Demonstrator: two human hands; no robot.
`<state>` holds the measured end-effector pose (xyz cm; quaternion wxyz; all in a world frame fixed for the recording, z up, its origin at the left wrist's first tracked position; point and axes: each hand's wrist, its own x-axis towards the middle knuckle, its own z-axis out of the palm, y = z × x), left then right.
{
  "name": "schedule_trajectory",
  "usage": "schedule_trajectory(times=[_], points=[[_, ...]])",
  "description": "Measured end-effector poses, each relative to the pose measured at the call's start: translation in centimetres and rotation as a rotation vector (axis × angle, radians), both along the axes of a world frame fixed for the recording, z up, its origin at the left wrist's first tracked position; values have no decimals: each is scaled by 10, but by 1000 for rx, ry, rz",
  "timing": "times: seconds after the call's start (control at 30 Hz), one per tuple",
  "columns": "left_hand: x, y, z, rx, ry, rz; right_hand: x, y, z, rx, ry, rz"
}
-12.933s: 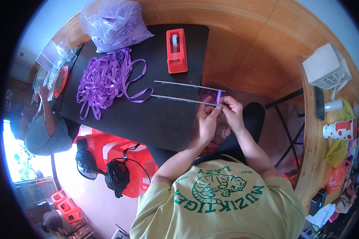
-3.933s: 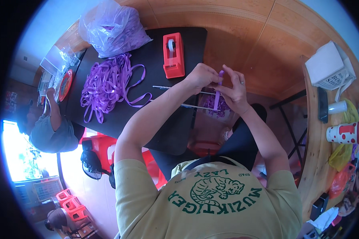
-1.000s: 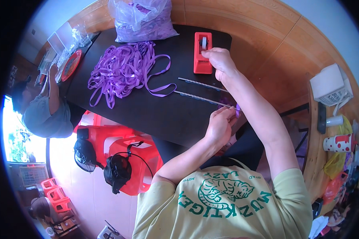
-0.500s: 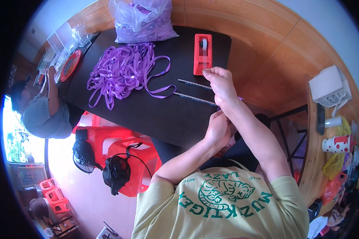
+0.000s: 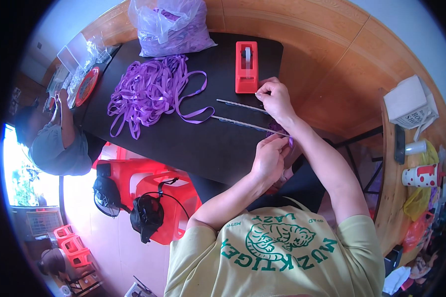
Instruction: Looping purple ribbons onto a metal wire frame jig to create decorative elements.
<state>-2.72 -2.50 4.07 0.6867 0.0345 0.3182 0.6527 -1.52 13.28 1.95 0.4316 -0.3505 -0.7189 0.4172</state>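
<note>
My left hand point(image 5: 269, 159) is closed near the table's front edge, with a bit of purple ribbon point(image 5: 291, 142) showing at its fingertips. Beside those fingertips ends one of two long, thin, silvery strips point(image 5: 248, 124); the other strip point(image 5: 240, 105) lies farther back, roughly parallel. My right hand point(image 5: 277, 101) is pinched just off the front right corner of a red tape dispenser point(image 5: 247, 69) that holds a small roll of clear tape. Whatever is between those fingers is too small to make out. A tangled heap of purple ribbons point(image 5: 146, 94) lies left of the strips, one loop reaching toward them.
Behind the heap stands a clear plastic bag point(image 5: 176, 29) of purple ribbons on the dark table point(image 5: 193, 148). At far left a person point(image 5: 59, 143) works near a red round tray point(image 5: 87, 87). Red stools point(image 5: 168, 218) carry black bags point(image 5: 147, 215). A wooden shelf point(image 5: 381, 218) borders the right.
My right hand has shifted slightly right of the dispenser's front edge, its fingers still pinched. More of the nearer strip's end and the purple ribbon shows at my left hand. The view has shifted slightly.
</note>
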Motion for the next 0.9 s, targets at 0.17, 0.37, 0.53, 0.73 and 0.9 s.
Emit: schedule_trajectory(times=[0.17, 0.37, 0.53, 0.73, 0.9], points=[[1, 2, -4, -6, -4, 43, 54, 16, 39, -201, -37, 263], [8, 6, -1, -43, 29, 122, 125, 12, 78, -643, -328, 588], [13, 8, -6, -31, 88, 162, 133, 0, 58, -714, -417, 647], [14, 8, -10, -17, 128, 132, 129, -2, 50, -693, -420, 623], [15, 9, -12, -37, 142, 125, 129, -1, 41, -658, -398, 629]])
